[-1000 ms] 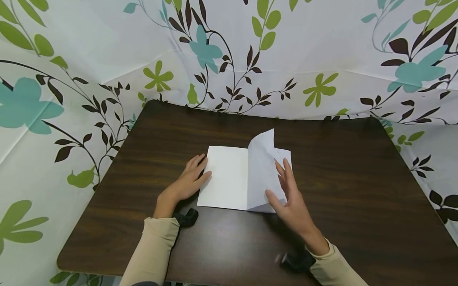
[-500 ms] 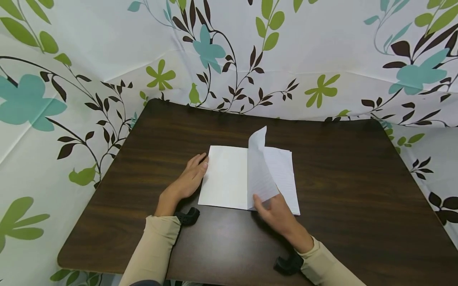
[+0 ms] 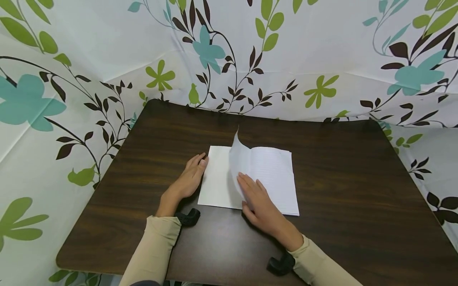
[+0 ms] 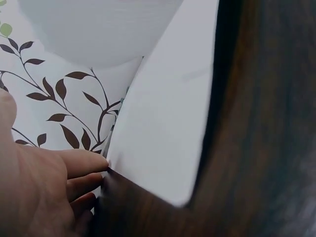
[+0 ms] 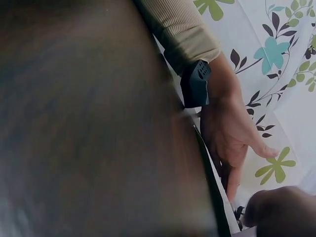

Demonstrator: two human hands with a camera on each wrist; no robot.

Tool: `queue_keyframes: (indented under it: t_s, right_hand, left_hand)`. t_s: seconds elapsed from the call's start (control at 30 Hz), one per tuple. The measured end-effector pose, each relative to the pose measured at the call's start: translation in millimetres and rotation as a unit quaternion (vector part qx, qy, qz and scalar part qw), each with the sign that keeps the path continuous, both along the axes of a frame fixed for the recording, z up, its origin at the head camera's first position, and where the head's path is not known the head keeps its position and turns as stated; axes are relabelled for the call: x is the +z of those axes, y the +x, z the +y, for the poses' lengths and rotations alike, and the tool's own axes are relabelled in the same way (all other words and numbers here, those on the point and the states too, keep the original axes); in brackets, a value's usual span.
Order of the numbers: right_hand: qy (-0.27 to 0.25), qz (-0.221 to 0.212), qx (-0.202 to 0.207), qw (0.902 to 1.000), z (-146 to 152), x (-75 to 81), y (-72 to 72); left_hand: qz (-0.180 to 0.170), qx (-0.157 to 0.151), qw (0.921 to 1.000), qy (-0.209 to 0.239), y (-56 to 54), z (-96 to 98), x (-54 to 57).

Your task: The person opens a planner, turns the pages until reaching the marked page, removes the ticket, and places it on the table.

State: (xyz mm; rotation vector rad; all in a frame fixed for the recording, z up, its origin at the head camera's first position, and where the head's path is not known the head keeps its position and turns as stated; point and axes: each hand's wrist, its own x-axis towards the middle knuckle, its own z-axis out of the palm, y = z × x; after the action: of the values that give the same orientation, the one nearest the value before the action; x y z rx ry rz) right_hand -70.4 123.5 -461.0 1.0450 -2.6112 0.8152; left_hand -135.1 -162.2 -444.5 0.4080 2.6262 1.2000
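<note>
We see the notebook open on the table, left hand at its side, right hand against the lifted page, both with fingers extended. Uneven pressure could crease it, we judge.

A thin white notebook lies open on the dark table, blank on its left side, faintly ruled on the right; one curling leaf stands raised over the left side.
</note>
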Motion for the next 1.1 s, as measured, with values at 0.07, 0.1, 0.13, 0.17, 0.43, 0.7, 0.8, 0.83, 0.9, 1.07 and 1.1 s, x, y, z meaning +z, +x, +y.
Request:
queue_keyframes:
  t_s: [0.07, 0.1, 0.13, 0.17, 0.43, 0.7, 0.8, 0.83, 0.9, 1.07, 1.1]
  right_hand:
    - [0.025, -0.012, 0.006, 0.9996, -1.0, 0.3, 1.2]
    - [0.037, -0.014, 0.009, 0.9992, -1.2, 0.1, 1.7]
    - [0.048, -0.016, 0.009, 0.9987, -1.2, -0.1, 2.1]
    - [0.056, -0.019, 0.010, 0.9982, -1.1, -0.6, 2.3]
    - [0.097, -0.009, 0.002, 0.9952, -0.6, -1.7, 3.7]
    - [0.122, -0.010, -0.002, 0.9925, -0.4, -0.4, 3.3]
    - [0.124, -0.021, -0.002, 0.9920, -0.4, 0.0, 3.3]
    - [0.123, -0.025, -0.001, 0.9921, -0.2, 0.0, 3.4]
    - [0.115, -0.037, 0.002, 0.9927, 0.6, -0.4, 3.3]
    - [0.063, -0.063, -0.002, 0.9960, 4.8, -1.3, -0.4]
    - [0.049, -0.067, -0.008, 0.9965, 6.2, -1.0, -1.5]
  left_hand:
    - [0.001, 0.005, 1.0000, 0.005, -0.1, 0.3, 0.1]
    - [0.002, 0.008, 0.9999, 0.008, -0.2, 0.5, -0.3]
    - [0.003, 0.010, 0.9999, 0.011, -0.6, 0.9, -0.5]
    - [0.003, 0.013, 0.9998, 0.015, -1.0, 1.4, -1.0]
    - [0.005, 0.038, 0.9991, 0.017, -3.0, 3.4, -3.6]
    - [0.012, 0.053, 0.9984, 0.016, -6.0, 5.0, -2.9]
    - [0.008, 0.057, 0.9983, 0.010, -6.8, 5.3, -3.1]
    - [0.007, 0.056, 0.9984, 0.007, -6.8, 5.2, -3.5]
    - [0.008, 0.052, 0.9986, 0.000, -6.3, 5.3, -3.6]
    - [0.039, 0.029, 0.9983, -0.033, -4.8, 6.6, -4.5]
    - [0.045, 0.027, 0.9977, -0.042, -4.4, 7.3, -4.7]
